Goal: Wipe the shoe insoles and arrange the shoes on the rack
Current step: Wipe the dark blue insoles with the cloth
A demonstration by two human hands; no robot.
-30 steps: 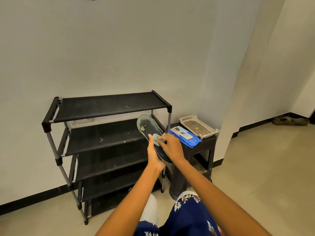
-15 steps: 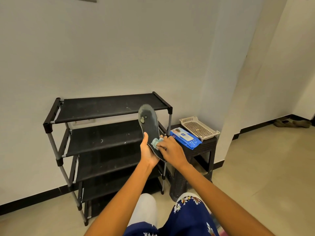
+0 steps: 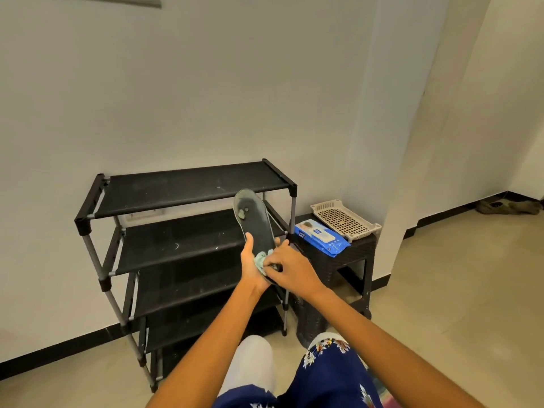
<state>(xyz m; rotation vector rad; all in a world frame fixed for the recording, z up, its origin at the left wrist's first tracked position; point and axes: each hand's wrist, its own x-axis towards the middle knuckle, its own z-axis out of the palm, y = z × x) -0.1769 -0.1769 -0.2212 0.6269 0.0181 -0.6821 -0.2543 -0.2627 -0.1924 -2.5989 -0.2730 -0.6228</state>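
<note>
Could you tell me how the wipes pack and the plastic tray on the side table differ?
The wipes pack is blue, soft and closed; the plastic tray is beige, rigid, perforated and open-topped. The pack lies nearer the shoe rack, the tray farther right. Both rest on the black side table.

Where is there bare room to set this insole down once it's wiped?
The shoe rack top shelf is bare from end post to end post, and the visible parts of the lower shelves look bare too. The small side table is crowded: wipes pack in front, perforated tray behind. The floor right of it is open.
</note>
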